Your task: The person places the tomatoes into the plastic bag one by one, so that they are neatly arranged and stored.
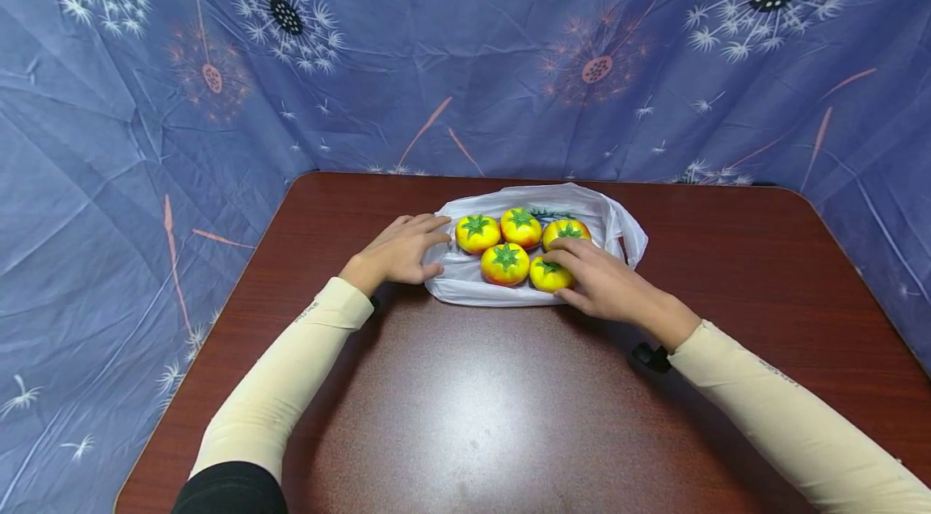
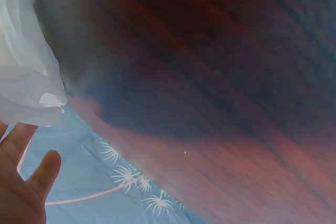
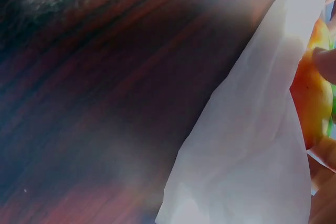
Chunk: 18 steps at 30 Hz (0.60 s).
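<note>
A white plastic bag (image 1: 469,290) lies opened out on the table, holding several yellow-red tomatoes with green star-shaped tops. My right hand (image 1: 611,281) reaches over the bag's right front and grips the front right tomato (image 1: 545,277). In the right wrist view, that tomato (image 3: 310,100) shows between thumb and fingers behind the bag's side (image 3: 247,145). Another tomato (image 1: 563,231) sits just behind these fingers. At the bag's left end, my left hand (image 1: 403,250) has its fingers spread along the rim. The left wrist view shows its fingers (image 2: 44,174) beside the bag's edge (image 2: 31,95).
The brown wooden table (image 1: 465,409) has a far edge against a blue curtain (image 1: 436,53) with dandelion prints. A bag handle (image 1: 631,238) sticks out at the right. Some dark green print (image 1: 553,215) shows on the bag behind the tomatoes.
</note>
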Each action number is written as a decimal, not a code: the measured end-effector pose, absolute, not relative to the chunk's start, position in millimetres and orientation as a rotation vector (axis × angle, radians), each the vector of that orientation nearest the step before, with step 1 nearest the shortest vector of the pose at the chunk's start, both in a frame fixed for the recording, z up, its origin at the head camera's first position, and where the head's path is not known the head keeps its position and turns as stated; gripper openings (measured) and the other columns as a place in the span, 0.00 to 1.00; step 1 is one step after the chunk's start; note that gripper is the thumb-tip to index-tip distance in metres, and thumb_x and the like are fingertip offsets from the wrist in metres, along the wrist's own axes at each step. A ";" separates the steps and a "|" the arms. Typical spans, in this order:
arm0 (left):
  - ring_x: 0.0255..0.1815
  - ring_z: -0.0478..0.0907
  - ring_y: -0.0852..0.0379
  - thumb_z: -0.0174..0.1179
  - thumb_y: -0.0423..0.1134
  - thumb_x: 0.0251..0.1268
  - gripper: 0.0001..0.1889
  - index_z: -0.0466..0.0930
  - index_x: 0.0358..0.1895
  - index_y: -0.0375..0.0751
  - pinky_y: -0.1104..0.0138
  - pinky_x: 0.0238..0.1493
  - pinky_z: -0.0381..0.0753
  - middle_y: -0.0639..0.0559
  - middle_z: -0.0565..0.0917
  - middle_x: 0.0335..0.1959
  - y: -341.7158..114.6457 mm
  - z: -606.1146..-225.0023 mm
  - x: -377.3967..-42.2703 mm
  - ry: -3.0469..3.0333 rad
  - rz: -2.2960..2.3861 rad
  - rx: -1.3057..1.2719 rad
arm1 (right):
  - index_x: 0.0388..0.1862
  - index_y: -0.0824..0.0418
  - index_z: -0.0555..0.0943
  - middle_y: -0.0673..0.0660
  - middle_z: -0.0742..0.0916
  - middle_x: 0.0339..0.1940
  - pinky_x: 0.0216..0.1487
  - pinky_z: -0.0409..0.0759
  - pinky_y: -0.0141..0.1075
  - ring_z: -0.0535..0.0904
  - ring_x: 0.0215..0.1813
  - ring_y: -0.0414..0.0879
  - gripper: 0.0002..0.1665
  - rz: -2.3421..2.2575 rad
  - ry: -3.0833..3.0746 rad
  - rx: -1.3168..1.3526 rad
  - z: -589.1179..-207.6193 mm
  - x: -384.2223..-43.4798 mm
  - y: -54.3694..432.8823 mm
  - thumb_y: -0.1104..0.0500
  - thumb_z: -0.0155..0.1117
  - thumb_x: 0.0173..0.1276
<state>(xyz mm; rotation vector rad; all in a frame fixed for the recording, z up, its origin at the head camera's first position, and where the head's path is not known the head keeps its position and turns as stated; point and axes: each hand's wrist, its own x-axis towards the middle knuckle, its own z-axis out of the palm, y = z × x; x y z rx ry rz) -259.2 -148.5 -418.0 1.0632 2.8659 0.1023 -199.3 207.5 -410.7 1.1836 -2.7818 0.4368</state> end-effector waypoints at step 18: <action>0.79 0.59 0.44 0.58 0.55 0.60 0.31 0.75 0.67 0.49 0.48 0.73 0.61 0.48 0.63 0.78 -149.0 -414.1 -260.5 2.862 0.078 1.066 | 0.63 0.63 0.77 0.65 0.79 0.61 0.65 0.74 0.54 0.75 0.62 0.58 0.30 0.499 -2.771 1.163 -414.6 -200.9 203.4 0.60 0.69 0.61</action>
